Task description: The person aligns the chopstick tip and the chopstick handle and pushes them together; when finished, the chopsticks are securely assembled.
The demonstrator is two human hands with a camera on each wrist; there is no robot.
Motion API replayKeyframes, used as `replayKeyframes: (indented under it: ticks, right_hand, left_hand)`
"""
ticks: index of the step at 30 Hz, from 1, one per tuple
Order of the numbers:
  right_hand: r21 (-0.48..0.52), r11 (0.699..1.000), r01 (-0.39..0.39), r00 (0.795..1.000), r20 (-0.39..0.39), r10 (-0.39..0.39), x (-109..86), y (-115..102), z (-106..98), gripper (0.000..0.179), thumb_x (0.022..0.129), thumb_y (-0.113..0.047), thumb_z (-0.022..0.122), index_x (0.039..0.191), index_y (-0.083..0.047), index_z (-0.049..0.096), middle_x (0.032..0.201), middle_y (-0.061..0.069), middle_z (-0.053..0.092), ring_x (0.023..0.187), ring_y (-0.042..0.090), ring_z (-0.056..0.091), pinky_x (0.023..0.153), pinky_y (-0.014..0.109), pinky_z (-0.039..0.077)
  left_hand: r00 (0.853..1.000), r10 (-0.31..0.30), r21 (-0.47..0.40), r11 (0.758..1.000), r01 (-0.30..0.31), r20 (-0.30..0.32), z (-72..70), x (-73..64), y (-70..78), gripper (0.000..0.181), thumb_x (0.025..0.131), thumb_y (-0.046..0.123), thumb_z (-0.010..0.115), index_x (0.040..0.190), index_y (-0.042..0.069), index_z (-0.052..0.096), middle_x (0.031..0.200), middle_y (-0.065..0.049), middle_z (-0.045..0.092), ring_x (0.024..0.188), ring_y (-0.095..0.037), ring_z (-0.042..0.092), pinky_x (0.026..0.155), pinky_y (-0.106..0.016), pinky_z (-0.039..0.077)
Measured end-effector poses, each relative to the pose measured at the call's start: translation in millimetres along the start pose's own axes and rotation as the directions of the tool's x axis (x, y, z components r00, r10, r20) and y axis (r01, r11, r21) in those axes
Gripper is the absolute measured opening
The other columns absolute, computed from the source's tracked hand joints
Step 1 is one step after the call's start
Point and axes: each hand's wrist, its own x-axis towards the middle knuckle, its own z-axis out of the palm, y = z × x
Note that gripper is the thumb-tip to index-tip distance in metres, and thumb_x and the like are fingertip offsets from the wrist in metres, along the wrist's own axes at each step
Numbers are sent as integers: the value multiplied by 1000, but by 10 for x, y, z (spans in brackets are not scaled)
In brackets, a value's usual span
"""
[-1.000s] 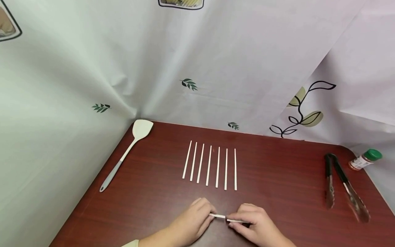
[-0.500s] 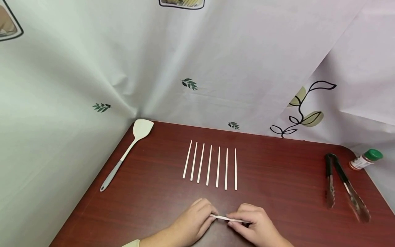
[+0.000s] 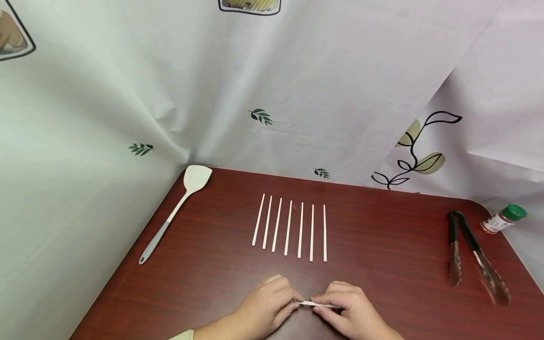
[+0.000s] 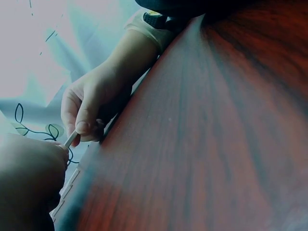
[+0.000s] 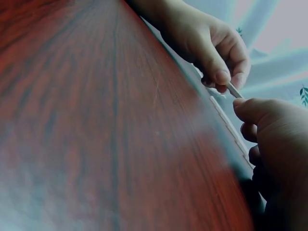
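Observation:
Low in the head view, my left hand point(image 3: 272, 302) and right hand point(image 3: 350, 307) face each other over the table. Between their fingertips runs a thin white stick point(image 3: 308, 303), pinched at its left part by the left hand and farther right by the right hand. A short length of the stick point(image 5: 234, 90) also shows between the two hands in the right wrist view. Fingers hide much of it, and I cannot tell whether it is one piece or two pieces end to end. Beyond the hands lie several similar white sticks point(image 3: 289, 229), side by side in a row.
A white spatula point(image 3: 187, 198) with a grey handle lies along the left edge of the dark red table point(image 3: 382, 226). At the right are metal tongs point(image 3: 471, 250) with black handles and a green-capped spice jar point(image 3: 503, 219). A pale patterned curtain point(image 3: 323, 94) stands behind.
One second ago two white ends showed a small gap between the hands; now they look like one line. The left hand has moved slightly right, closer to the right hand.

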Motion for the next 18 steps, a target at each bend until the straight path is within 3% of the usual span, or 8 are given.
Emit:
replayKeyframes:
  ticks: [8,18]
  right_hand:
    - [47,999,21,1000,-8,-21,48,-38,28,19,87,-1,86,105,-5,81,83,-4,69,70,3,59,66,9,46]
    - [49,999,20,1000,-9,-20,84,-60,22,22,86,1,86,105,-6,82,83,-4,69,70,2,58,65,8,45]
  left_hand:
    - [1000,26,-60,998,-26,0,3,-4,-17,8,99,16,74,106,18,74,95,13,66,84,-1,58,85,-16,47]
    - [1000,27,-59,998,-27,2,1,7,-17,7,100,15,74,106,18,74,95,13,67,84,-1,59,85,-17,48]
